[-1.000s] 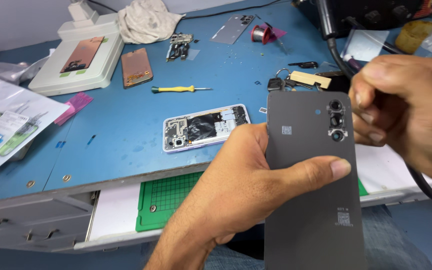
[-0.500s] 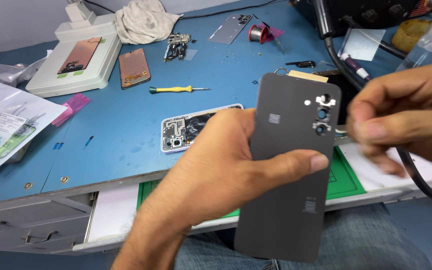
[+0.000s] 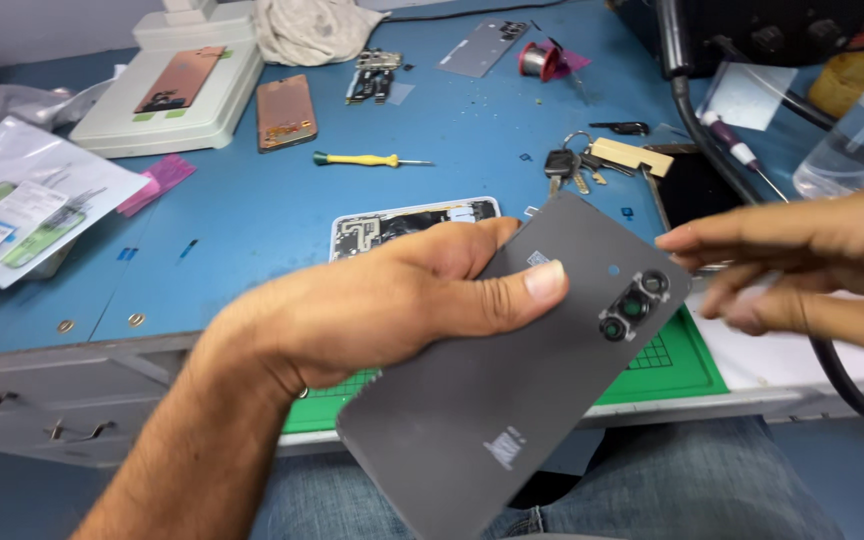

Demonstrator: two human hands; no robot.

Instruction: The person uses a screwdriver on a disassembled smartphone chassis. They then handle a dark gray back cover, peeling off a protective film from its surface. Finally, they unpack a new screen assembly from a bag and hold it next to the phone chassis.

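My left hand (image 3: 402,305) grips a dark grey phone back cover (image 3: 512,400), thumb across its outer face, tilted with the camera cut-outs (image 3: 632,303) up and to the right. My right hand (image 3: 812,265) hovers just right of the cover's camera end, fingers spread and blurred, holding nothing that I can see. Behind the cover an opened phone body (image 3: 402,225) lies on the blue bench (image 3: 252,200) with its insides showing.
A yellow-handled screwdriver (image 3: 367,159), keys (image 3: 577,165), a copper-coloured phone part (image 3: 285,111) and a white pad with another part (image 3: 172,95) lie further back. Plastic bags (image 3: 22,210) sit left. A green cutting mat (image 3: 672,365) and black cable (image 3: 842,385) are at the bench edge.
The cover has tilted from upright to leaning right. My right hand has let go of the camera end and opened, drawing slightly away to the right.
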